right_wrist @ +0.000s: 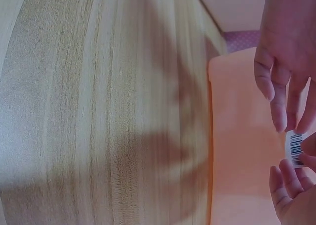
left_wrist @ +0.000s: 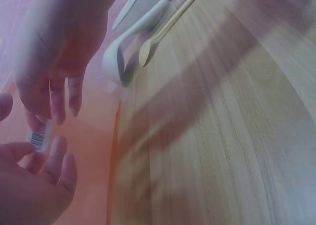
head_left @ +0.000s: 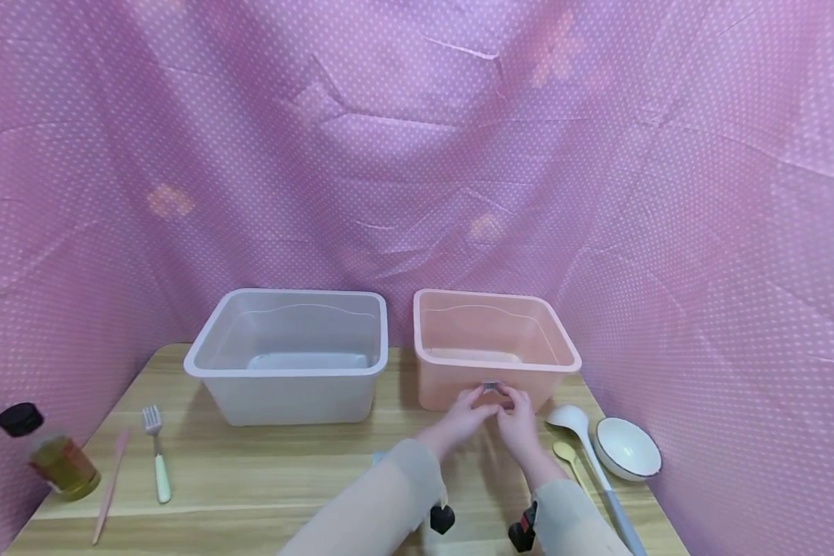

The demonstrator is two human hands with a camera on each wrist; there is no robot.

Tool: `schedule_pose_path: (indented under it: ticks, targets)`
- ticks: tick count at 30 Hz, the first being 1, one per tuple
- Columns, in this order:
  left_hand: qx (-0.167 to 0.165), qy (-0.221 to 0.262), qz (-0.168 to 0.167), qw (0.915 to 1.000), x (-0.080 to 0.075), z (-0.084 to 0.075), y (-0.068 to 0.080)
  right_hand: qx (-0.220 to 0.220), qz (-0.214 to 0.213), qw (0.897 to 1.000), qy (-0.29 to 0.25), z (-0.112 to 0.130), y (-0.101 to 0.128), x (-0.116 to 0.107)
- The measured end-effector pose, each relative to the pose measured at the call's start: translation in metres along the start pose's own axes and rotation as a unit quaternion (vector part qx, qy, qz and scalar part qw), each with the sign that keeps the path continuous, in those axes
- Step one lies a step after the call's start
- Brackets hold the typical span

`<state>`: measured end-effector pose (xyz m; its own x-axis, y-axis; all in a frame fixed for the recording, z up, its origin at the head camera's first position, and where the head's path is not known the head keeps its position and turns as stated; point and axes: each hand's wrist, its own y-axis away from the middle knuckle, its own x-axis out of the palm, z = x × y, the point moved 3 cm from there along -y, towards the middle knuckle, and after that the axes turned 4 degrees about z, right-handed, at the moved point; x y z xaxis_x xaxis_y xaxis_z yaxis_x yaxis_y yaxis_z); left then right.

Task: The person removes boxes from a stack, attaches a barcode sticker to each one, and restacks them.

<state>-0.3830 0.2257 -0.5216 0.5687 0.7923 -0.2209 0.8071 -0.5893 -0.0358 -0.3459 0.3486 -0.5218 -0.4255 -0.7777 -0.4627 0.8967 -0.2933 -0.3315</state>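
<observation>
A small white label with a barcode [head_left: 490, 384] is at the front wall of the pink bin [head_left: 452, 384], just below its rim. My left hand [head_left: 462, 417] pinches one end of it between thumb and fingertips. The other end is pinched by my right hand [head_left: 519, 426]. In the left wrist view the barcode label [left_wrist: 39, 136] shows between both hands' fingertips, its lines facing out. The right wrist view shows the label [right_wrist: 295, 148] close against the bin wall, partly covered by fingers. Whether it is stuck to the wall I cannot tell.
Left of the pink bin stands a white bin [head_left: 285, 398]. A ladle [head_left: 587, 440], a yellow spoon [head_left: 566, 455] and a white bowl [head_left: 627, 448] lie at the right. At the left are a fork [head_left: 158, 455], a pink stick [head_left: 111, 486] and a black-capped bottle [head_left: 59, 463].
</observation>
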Motion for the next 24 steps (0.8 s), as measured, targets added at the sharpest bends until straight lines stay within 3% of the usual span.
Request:
schedule_pose_path:
  ticks: [6, 14, 20, 24]
  targets:
    - [-0.026, -0.023, -0.002, 0.9994, 0.001, 0.001, 0.004, -0.008, -0.012, 1.000, 0.005, 0.000, 0.001, 0.000]
    - [-0.030, 0.008, -0.018, 0.9994, 0.002, -0.002, 0.003, 0.014, -0.011, 1.000, 0.015, -0.001, 0.000, -0.004]
    - [-0.023, 0.099, -0.036, 0.9942, 0.007, -0.006, -0.004, 0.069, 0.009, 0.993, -0.100, 0.001, -0.004, -0.009]
    - [-0.029, 0.116, -0.028, 0.9925, 0.007, -0.009, -0.006, 0.112, 0.038, 0.983, -0.137, 0.000, -0.005, -0.008]
